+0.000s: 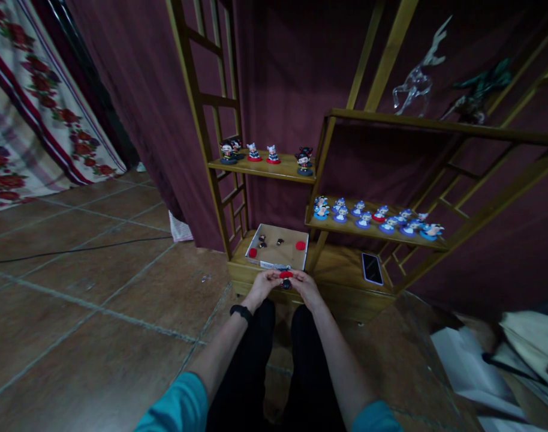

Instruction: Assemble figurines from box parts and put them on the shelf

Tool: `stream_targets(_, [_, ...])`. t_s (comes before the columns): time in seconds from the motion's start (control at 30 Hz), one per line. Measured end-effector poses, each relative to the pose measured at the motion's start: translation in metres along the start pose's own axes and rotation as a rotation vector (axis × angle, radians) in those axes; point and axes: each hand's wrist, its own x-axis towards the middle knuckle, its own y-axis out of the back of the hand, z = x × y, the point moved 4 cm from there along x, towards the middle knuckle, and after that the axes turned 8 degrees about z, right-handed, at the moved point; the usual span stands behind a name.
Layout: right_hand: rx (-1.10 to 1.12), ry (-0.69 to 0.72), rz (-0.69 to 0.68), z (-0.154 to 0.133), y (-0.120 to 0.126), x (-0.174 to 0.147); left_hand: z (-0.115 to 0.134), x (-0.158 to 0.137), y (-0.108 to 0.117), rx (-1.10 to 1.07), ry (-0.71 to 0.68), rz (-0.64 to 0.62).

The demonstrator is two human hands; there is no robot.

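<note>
A small figurine (pixel 286 284) with a dark head and a round red base (pixel 285 275) is held between my two hands, in front of the shelf unit. My left hand (pixel 265 283) pinches it from the left, with a dark band on the wrist. From the other side, my right hand (pixel 304 284) grips it with fingers closed. Just beyond my hands lies a shallow cardboard box (pixel 283 230), holding several small dark figurine pieces (pixel 280 242), a red disc (pixel 300 245) at its right and another red disc (pixel 253 252) at its left.
Finished-looking figurines stand on the left shelf (pixel 265 168) and the lower right shelf (pixel 346 225). A phone (pixel 372 268) lies on the bottom board. A clear deer ornament (pixel 415 84) is on the upper shelf. A cable (pixel 85 249) crosses the floor; white boxes (pixel 469 360) are at right.
</note>
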Motion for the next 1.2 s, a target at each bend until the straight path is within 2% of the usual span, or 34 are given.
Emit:
stream_targets(0.17, [-0.011, -0.026, 0.017, 0.001, 0.001, 0.001, -0.001, 0.0, 0.001, -0.002, 0.015, 0.011])
stream_targets(0.43, [0.012, -0.22, 0.048, 0.007, -0.002, 0.001, -0.007, 0.001, -0.001, -0.008, 0.137, 0.042])
stream_targets(0.8, [0.048, -0.272, -0.022, 0.012, -0.003, 0.002, -0.009, 0.003, 0.001, -0.003, 0.204, 0.028])
stream_targets(1.2, [0.051, -0.303, 0.008, 0.017, -0.002, 0.004, -0.008, 0.002, 0.001, 0.0, 0.202, 0.035])
